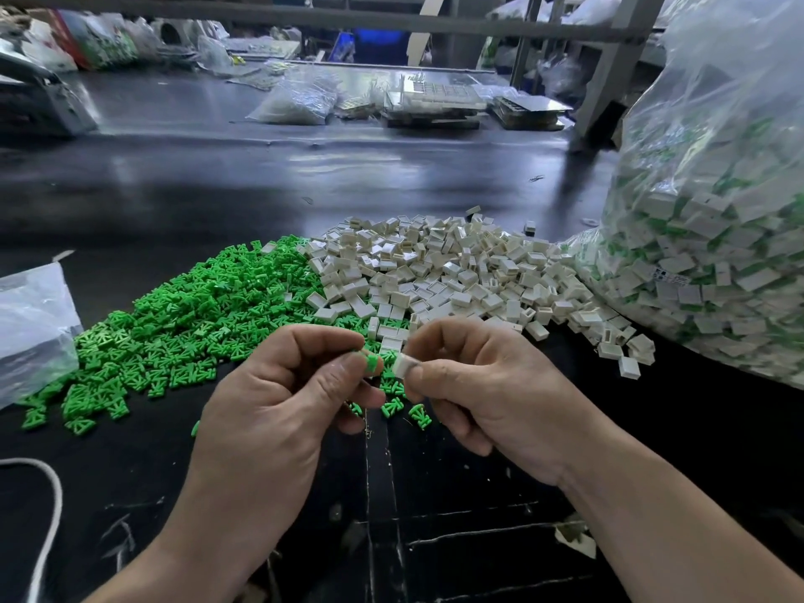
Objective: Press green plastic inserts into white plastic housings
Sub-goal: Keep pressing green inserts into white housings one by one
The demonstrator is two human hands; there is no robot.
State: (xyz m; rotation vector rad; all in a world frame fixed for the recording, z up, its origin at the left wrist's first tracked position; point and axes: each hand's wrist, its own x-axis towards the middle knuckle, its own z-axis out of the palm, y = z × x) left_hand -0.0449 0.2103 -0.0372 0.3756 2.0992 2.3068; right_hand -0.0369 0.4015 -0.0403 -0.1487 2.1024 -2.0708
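My left hand (278, 398) pinches a small green insert (372, 362) between thumb and forefinger. My right hand (487, 385) pinches a white housing (402, 365) the same way. The two parts face each other a short gap apart above the dark table. Behind my hands a heap of green inserts (187, 315) spreads to the left. A heap of white housings (457, 272) lies to its right. A few loose green inserts (420, 413) rest under my hands.
A big clear bag of assembled white-and-green parts (718, 237) stands at the right. A flat clear bag (30, 324) lies at the left edge, and a white cord (52, 507) curves below it. Bags and trays (435, 100) sit across the far side of the table.
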